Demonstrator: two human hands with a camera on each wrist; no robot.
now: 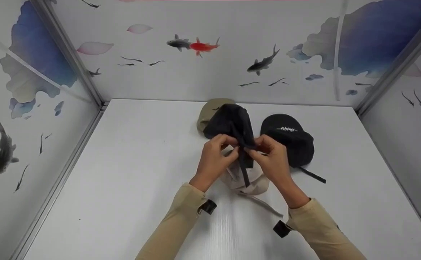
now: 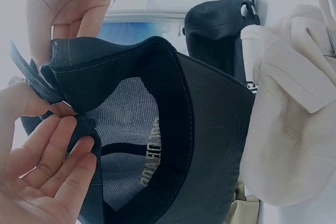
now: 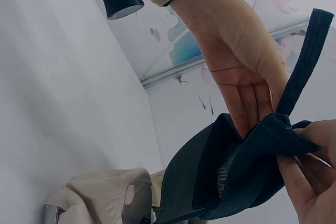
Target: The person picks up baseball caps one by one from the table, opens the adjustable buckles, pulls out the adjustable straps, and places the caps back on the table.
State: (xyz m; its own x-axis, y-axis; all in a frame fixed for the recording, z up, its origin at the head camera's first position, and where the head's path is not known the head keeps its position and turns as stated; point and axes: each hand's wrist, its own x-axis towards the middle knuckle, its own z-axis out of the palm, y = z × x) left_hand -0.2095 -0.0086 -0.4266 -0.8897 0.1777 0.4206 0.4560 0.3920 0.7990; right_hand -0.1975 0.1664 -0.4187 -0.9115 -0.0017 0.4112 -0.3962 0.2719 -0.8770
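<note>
A dark navy cap (image 1: 228, 121) is held up, its mesh-lined inside (image 2: 131, 103) facing the left wrist camera. My left hand (image 1: 216, 157) pinches the back edge of this cap beside its strap (image 1: 244, 173). Opposite it, my right hand (image 1: 272, 159) pinches the other side of the back edge with thumb and fingers. The strap's loose end hangs down between both hands in the head view and sticks up in the right wrist view. The buckle is too small to make out. Below the hands lies a cream cap (image 1: 257, 186), partly covered, with its own strap (image 1: 264, 206) trailing.
Behind the held cap sits a khaki cap (image 1: 205, 115), partly hidden. To the right, a black cap (image 1: 297, 148) with white lettering rests on the white table (image 1: 142, 162), its strap (image 1: 313, 175) pointing right. Printed panels (image 1: 225, 79) with fish surround the table.
</note>
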